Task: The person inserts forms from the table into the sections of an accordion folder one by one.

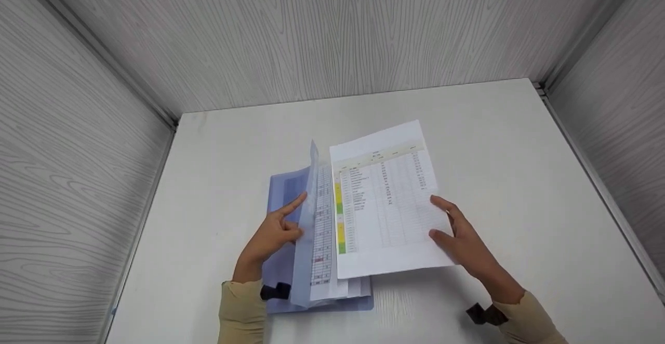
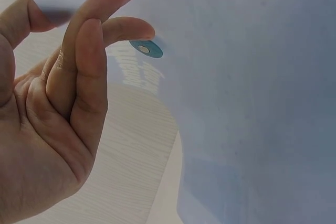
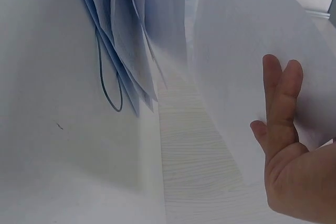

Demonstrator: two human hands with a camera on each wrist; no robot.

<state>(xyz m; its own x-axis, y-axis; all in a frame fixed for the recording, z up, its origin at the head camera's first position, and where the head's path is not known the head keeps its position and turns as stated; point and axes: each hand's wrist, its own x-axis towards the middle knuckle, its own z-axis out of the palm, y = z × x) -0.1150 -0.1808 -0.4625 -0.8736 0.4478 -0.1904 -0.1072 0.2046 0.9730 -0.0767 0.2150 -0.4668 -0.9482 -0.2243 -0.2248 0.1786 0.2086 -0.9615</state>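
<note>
A translucent blue document folder (image 1: 286,183) lies open on the table, its cover flap (image 1: 305,245) standing up. My left hand (image 1: 267,237) touches the flap's outer side with an extended index finger; the left wrist view shows its fingers (image 2: 86,61) beside a teal snap button (image 2: 147,49). My right hand (image 1: 465,242) pinches the right edge of a printed sheet (image 1: 389,224), thumb on the printed side, fingers behind. This sheet, a table with yellow and green cells, is tilted above the folder. More printed papers (image 1: 322,219) sit inside the folder.
A white table (image 1: 519,177) lies beneath, with wood-grain panels (image 1: 332,32) at the back and both sides. A thin cord loop (image 3: 102,82) hangs from the folder's edge in the right wrist view. Both wrists carry small black mounts (image 1: 275,291).
</note>
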